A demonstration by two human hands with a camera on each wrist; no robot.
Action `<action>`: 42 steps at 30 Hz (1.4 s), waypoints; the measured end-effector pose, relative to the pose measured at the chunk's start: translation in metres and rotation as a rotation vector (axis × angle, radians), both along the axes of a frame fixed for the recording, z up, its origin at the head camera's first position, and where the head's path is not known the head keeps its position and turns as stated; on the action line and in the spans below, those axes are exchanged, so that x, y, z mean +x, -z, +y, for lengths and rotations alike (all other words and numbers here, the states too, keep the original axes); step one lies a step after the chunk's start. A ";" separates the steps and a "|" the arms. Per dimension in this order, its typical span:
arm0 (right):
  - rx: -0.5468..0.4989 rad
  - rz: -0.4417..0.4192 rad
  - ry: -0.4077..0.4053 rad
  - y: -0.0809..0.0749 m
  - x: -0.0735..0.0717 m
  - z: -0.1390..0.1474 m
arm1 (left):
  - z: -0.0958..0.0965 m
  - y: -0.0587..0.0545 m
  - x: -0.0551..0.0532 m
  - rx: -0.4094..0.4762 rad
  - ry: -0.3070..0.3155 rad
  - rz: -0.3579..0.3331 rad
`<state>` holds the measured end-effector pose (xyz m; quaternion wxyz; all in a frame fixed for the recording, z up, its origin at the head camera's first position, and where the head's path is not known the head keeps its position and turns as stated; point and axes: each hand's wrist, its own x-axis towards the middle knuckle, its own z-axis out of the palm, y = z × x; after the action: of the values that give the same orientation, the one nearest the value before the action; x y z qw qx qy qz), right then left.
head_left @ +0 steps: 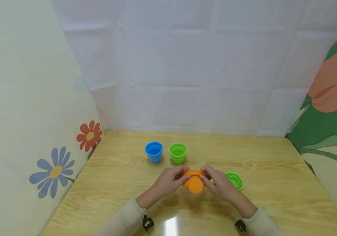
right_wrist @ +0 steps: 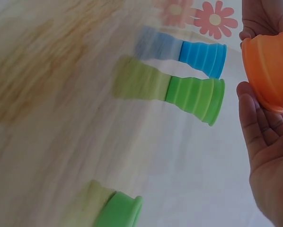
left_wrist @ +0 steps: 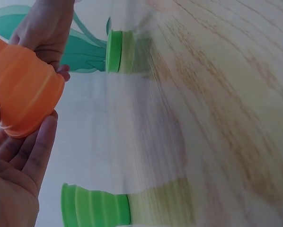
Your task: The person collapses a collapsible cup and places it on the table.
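An orange collapsible cup (head_left: pixel 196 185) is held up over the table between both hands, tilted with its base towards the head camera. My left hand (head_left: pixel 166 182) grips its left side, fingers at the rim and thumb on the near side. The right hand (head_left: pixel 220 184) grips the opposite side in the same way. Ridged walls show on the orange cup (left_wrist: pixel 28 90) in the left wrist view, where it stands partly extended. Its inside is hidden in all views.
Beyond the hands stand a blue cup (head_left: pixel 154 152) and a green cup (head_left: pixel 178 153), both extended upright. A flattened green cup (head_left: pixel 235 181) lies beside the right hand. The wooden table (head_left: pixel 121 177) meets a white cloth (head_left: pixel 192 65) at the back.
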<state>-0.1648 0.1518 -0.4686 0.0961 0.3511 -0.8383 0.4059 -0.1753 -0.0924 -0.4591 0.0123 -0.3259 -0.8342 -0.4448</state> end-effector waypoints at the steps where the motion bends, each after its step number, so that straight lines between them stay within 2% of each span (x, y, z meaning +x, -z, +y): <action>1: -0.003 0.000 0.002 -0.001 0.000 0.000 | 0.000 0.000 0.000 0.011 0.005 -0.019; 4: -0.006 -0.012 0.008 -0.002 0.001 -0.001 | -0.002 -0.001 0.000 0.060 0.024 -0.096; 8: -0.010 -0.035 0.016 -0.003 0.002 0.000 | -0.004 -0.001 0.000 0.118 0.078 -0.146; 11: -0.023 -0.038 0.023 -0.002 0.002 0.000 | -0.005 -0.001 0.000 0.134 0.110 -0.133; 16: -0.074 -0.026 0.017 0.000 0.001 0.000 | -0.004 -0.003 0.001 0.135 0.106 -0.096; 23: -0.141 -0.113 -0.058 -0.006 0.007 0.001 | -0.005 -0.005 0.002 0.095 0.090 -0.042; 28: -0.178 -0.137 -0.086 -0.009 0.007 0.001 | -0.006 -0.004 0.002 0.112 0.082 -0.030; 33: -0.195 -0.115 -0.058 -0.011 0.006 0.000 | -0.006 -0.002 0.000 0.146 0.114 -0.028; 36: -0.183 -0.086 -0.034 -0.012 0.006 -0.001 | -0.006 -0.001 0.000 0.157 0.136 -0.048; 42: -0.145 -0.030 0.005 -0.010 0.006 -0.001 | -0.007 -0.001 0.002 0.134 0.147 -0.084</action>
<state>-0.1586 0.1508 -0.4586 0.1096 0.3350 -0.8089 0.4705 -0.1738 -0.0992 -0.4576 -0.0335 -0.3658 -0.7762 -0.5123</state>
